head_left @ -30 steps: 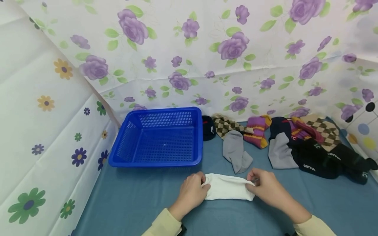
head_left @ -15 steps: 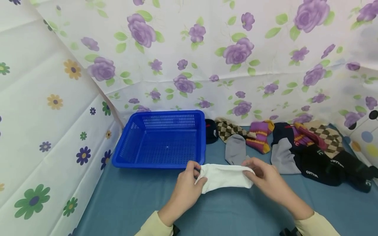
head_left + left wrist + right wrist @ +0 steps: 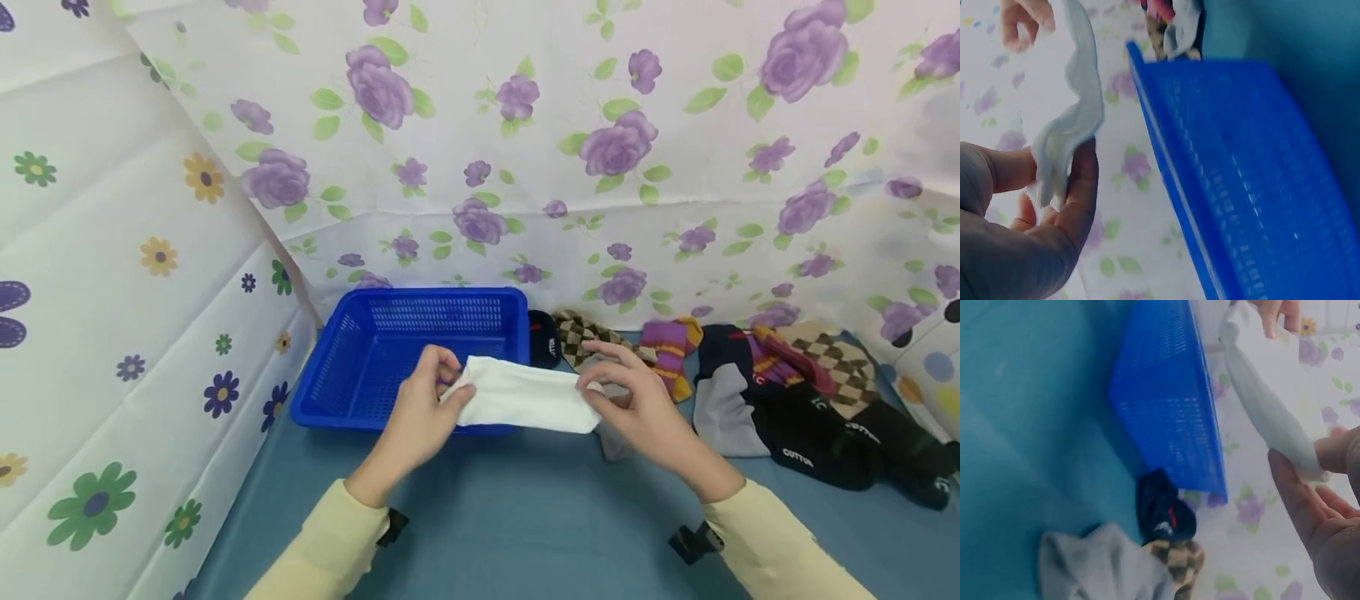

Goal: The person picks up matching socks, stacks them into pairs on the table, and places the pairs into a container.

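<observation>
A folded white sock is held up level, overlapping the front rim of the blue basket in the head view. My left hand pinches its left end between thumb and fingers. At the other end, my right hand grips the corner, with some fingers raised. The left wrist view shows the sock's folded layers between thumb and fingertips. In the right wrist view the sock stretches from one hand to the other. Inside the basket only bare mesh shows. A grey sock is partly hidden behind my right hand.
Right of the basket lie a dark rolled sock, a checkered sock and a purple striped sock. Farther right is a heap with black socks, grey and checkered ones. Flowered sheets wall the back and left of the blue table.
Both hands have lifted the white sock off the table and carried it left and forward to the basket's front edge. Its ends have stayed in both hands' grip. The camera view has shifted slightly.
</observation>
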`<act>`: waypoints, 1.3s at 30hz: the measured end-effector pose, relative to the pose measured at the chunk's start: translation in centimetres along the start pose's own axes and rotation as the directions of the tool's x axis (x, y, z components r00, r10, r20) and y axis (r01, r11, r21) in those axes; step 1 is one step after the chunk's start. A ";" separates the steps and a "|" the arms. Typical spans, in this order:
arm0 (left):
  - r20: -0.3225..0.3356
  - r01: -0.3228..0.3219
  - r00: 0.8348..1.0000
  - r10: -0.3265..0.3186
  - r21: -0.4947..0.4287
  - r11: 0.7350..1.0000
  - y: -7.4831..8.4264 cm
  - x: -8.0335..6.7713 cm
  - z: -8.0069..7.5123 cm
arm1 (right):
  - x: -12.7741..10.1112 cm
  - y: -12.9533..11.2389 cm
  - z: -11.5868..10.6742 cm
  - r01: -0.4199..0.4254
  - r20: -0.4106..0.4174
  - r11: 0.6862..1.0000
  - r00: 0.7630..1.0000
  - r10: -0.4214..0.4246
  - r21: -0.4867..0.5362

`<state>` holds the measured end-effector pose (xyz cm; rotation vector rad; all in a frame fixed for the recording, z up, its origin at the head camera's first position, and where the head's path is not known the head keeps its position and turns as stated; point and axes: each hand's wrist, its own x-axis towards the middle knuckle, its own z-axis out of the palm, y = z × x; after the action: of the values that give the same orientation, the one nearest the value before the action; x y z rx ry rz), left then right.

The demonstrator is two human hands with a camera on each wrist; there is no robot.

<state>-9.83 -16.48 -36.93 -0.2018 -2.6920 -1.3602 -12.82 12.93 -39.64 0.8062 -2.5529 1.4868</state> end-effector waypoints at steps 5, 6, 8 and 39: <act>0.015 -0.039 0.999 0.040 -0.035 0.999 -1.5 1.3 -2.1 | 2.5 -0.7 1.0 0.056 0.016 0.997 0.998 -0.055 -0.050; 0.009 -0.056 0.998 0.056 -0.022 0.998 -1.9 1.6 -2.4 | 3.2 -0.8 1.2 0.049 0.018 0.997 0.999 -0.048 -0.064; -0.009 -0.081 0.997 0.081 0.009 0.997 -2.5 2.3 -3.0 | 4.5 -0.9 1.7 0.043 0.029 0.994 0.999 -0.041 -0.104; 0.356 0.150 0.848 -0.392 0.547 0.823 -9.7 13.4 -7.8 | 18.3 -0.7 11.6 0.053 0.511 0.847 0.817 0.268 -0.528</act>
<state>-24.31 -27.61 -37.73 -0.0757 -3.4856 -0.6481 -25.97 -4.30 -39.32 1.1472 -3.2474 0.5045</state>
